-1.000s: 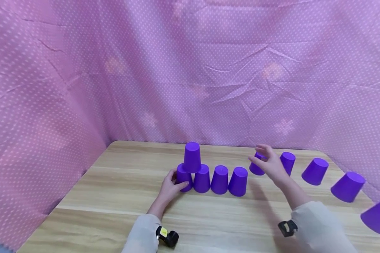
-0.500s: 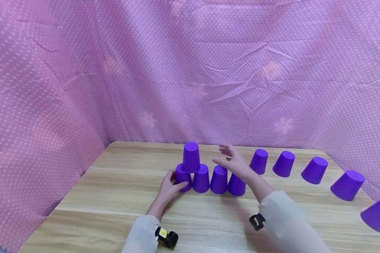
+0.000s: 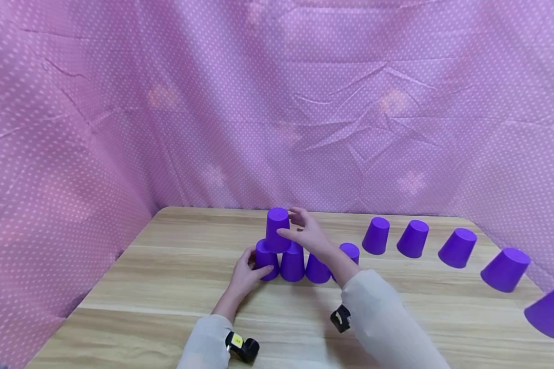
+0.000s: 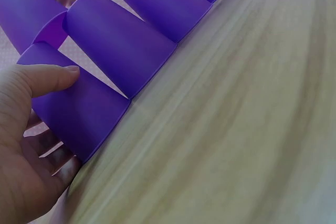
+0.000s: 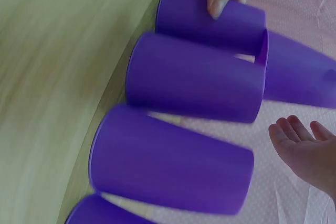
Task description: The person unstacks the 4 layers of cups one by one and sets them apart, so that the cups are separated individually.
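Observation:
Upside-down purple plastic cups stand in a close row on the table. My left hand (image 3: 244,275) grips the leftmost cup (image 3: 269,260), its thumb in front and fingers behind. One upper cup (image 3: 277,231) straddles the tops of that cup and the second cup (image 3: 293,266). Beside the upper cup is my right hand (image 3: 310,234), fingers spread; the right wrist view shows a gap between this hand (image 5: 310,150) and the upper cup (image 5: 296,69). My right arm partly covers the third cup (image 3: 317,269) and the fourth cup (image 3: 349,251).
Several more inverted purple cups curve along the right side of the wooden table (image 3: 166,266), from a far cup (image 3: 376,237) to a near cup (image 3: 551,313). A pink dotted curtain (image 3: 277,113) hangs behind and at both sides.
My right hand has swept left from the far cups at right, over the row, to beside the upper cup. The left hand has kept its grip on the leftmost cup.

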Available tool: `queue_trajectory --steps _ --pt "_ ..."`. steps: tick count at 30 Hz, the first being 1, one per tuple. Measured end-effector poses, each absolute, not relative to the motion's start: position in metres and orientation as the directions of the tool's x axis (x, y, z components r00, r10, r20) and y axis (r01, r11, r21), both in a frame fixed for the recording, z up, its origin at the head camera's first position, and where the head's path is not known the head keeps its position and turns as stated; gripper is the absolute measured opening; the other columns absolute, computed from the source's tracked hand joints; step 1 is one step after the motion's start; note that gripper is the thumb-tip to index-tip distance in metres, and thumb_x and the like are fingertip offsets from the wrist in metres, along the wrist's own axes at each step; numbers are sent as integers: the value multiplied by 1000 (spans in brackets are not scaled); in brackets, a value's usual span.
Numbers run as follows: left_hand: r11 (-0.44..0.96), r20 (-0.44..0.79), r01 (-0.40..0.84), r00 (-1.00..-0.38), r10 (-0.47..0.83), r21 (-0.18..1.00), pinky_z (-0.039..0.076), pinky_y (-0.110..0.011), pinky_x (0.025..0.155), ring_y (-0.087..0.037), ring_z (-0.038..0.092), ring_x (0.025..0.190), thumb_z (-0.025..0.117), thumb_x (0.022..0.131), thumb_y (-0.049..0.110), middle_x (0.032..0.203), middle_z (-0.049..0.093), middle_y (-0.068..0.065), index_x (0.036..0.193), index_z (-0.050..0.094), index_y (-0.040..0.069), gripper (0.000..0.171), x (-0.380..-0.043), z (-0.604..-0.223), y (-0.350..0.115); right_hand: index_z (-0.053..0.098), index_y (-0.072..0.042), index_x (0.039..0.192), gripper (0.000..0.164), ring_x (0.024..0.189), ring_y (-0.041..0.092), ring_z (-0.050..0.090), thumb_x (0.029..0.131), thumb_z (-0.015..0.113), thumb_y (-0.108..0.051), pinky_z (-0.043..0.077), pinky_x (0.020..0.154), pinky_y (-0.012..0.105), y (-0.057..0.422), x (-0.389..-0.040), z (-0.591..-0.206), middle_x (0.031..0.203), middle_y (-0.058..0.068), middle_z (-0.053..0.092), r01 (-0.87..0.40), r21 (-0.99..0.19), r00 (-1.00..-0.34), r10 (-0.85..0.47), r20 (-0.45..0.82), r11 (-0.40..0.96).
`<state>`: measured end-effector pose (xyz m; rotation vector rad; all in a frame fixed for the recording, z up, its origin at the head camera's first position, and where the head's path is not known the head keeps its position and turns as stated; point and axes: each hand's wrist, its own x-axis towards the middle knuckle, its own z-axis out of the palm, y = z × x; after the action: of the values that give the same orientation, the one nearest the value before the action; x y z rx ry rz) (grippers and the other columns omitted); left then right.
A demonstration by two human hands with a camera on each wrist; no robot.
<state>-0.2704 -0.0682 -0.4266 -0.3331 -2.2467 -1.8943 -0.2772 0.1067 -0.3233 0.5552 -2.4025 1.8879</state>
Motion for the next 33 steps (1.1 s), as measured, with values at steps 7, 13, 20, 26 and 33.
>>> queue_trajectory --steps 7,13,20,26,33 --pt "177 293 299 -954 61 938 40 -40 85 -32 48 99 69 69 3 106 50 -20 117 43 -6 55 -276 -436 -68 35 -1 125 61 103 30 46 74 67 -11 39 85 41 95 -271 -319 114 16 50 -279 -946 -941 -246 234 168" --pt "159 272 277 -961 56 947 40 -38 85 -31 48 99 69 69 3 108 50 -19 117 43 -4 55 -277 -437 -67 37 0 123 57 100 32 48 74 65 -7 40 84 41 90 -262 -313 110 19 51 -280 -941 -946 -223 237 188" --pt "167 267 272 -962 52 948 39 -39 87 -31 47 100 69 69 3 109 49 -19 118 42 -4 56 -277 -434 -68 39 -6 123 59 96 24 51 73 68 -16 42 81 37 89 -283 -330 107 11 53 -287 -933 -943 -234 236 217" --pt "151 257 263 -965 56 953 38 -41 88 -34 46 102 68 69 3 111 48 -21 120 40 -4 58 -280 -435 -70 41 -8 122 57 97 23 51 73 68 -16 42 82 37 91 -286 -330 107 10 53 -289 -937 -944 -224 244 199" --pt "159 245 249 -969 43 955 38 -40 88 -33 46 102 69 69 3 111 48 -21 119 42 -4 57 -279 -434 -70 39 -7 122 57 101 25 48 73 67 -14 40 85 39 108 -279 -320 109 11 52 -293 -942 -946 -193 260 165"
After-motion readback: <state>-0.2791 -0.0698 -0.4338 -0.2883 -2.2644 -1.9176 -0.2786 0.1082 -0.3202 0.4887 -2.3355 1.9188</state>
